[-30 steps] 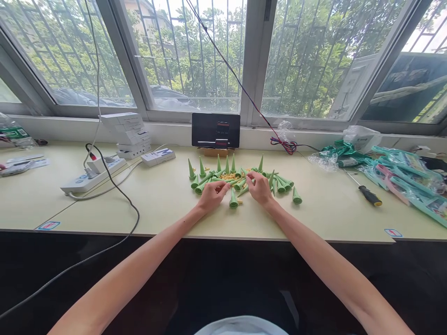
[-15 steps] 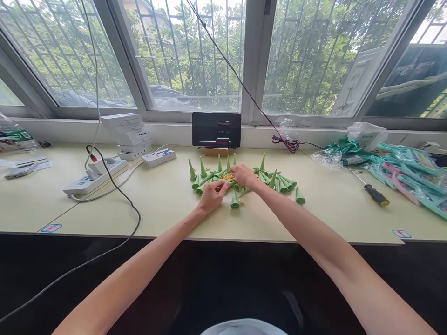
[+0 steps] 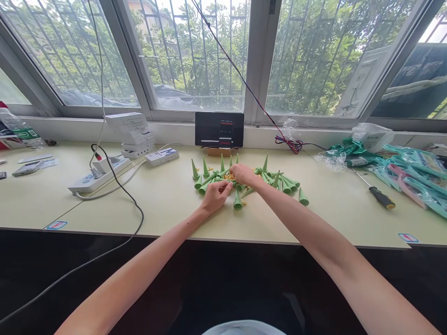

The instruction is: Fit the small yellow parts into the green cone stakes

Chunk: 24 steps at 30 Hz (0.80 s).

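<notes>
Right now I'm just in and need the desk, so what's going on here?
A person at the window desk has both hands in a pile of green cones. The left hand pinches at cones on the near side; the right hand reaches into the small yellow pieces in the middle. What either grips is too small to tell.

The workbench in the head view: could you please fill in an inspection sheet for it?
Surface: pale table, small stickers at its front edge.
Job's things: green cones, some upright, some lying, around small yellow pieces.
Clutter: screwdriver, teal packages, white boxes.
Hands: left hand at the pile's near edge, fingers curled; right hand over the yellow pieces; grips hidden.
Cables: black cable from the power strip; red-black wire hanging from above.
Surroundings: dark screen at the back edge, barred windows.
</notes>
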Tool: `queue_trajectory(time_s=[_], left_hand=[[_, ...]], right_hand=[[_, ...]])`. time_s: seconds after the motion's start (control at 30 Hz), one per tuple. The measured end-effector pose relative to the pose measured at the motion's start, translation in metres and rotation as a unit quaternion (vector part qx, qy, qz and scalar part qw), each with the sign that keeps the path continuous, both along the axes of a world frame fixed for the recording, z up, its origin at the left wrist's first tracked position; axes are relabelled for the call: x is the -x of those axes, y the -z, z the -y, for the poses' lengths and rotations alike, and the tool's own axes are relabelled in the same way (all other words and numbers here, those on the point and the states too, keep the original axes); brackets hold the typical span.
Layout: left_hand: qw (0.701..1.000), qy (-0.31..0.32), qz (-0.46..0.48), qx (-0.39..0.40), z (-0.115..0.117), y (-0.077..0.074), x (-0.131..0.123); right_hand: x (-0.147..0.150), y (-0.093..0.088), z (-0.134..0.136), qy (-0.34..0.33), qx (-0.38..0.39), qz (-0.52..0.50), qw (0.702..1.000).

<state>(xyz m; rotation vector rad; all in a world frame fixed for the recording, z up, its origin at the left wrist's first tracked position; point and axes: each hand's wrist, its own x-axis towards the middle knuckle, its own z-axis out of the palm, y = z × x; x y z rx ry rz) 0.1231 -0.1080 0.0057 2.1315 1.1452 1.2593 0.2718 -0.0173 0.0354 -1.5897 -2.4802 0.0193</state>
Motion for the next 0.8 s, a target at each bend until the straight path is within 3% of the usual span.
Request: queue_trajectory(time_s=[0.5, 0.8], left_hand=[[0.999, 0.011, -0.004, -0.034, -0.0035, 0.0041, 0.0005], [0.999, 0.012, -0.010, -0.030, -0.0033, 0.0037, -0.0002]], right_hand=[[-0.0031, -0.0047, 0.0021, 0.002, 0.038, 0.032, 0.999], [-0.0037, -0.0028, 0.0058, -0.003, 0.020, 0.018, 1.000]])
